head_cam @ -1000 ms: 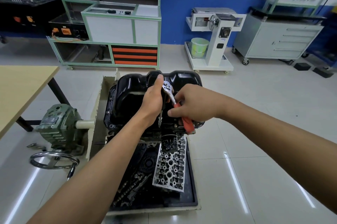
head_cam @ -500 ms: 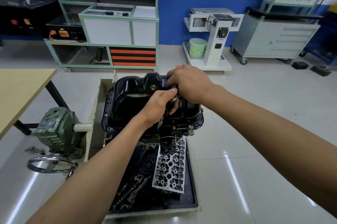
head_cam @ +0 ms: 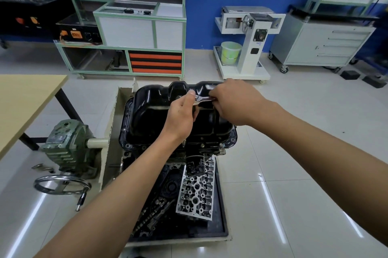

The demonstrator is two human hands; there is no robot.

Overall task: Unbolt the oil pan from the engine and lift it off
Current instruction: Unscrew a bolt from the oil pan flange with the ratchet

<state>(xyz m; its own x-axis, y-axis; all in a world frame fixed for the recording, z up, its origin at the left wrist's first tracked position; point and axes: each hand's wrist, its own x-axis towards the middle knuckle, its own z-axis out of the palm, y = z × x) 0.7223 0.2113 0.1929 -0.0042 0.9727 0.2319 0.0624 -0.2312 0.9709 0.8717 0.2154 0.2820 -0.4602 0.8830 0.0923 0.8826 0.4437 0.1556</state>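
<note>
The glossy black oil pan (head_cam: pixel 153 115) sits upside up on the engine held in a stand, bolts visible along its near flange (head_cam: pixel 212 145). A chrome ratchet wrench (head_cam: pixel 202 99) lies level above the pan's middle. My left hand (head_cam: pixel 180 118) wraps around the ratchet's head and its extension, thumb on top. My right hand (head_cam: pixel 233 101) grips the handle, hiding its orange grip, over the pan's far right part. The socket end is hidden behind my left hand.
Below the engine a black tray (head_cam: pixel 220 230) holds a cylinder head (head_cam: pixel 197 190) and camshaft parts. A green gearbox (head_cam: pixel 67 144) with a handwheel (head_cam: pixel 60 184) sits left, by a wooden table (head_cam: pixel 23 98). Cabinets and a white stand line the back wall.
My right hand swung the ratchet handle from near right, pointing toward me, round to the far side of the pan. My left hand stayed on the ratchet head.
</note>
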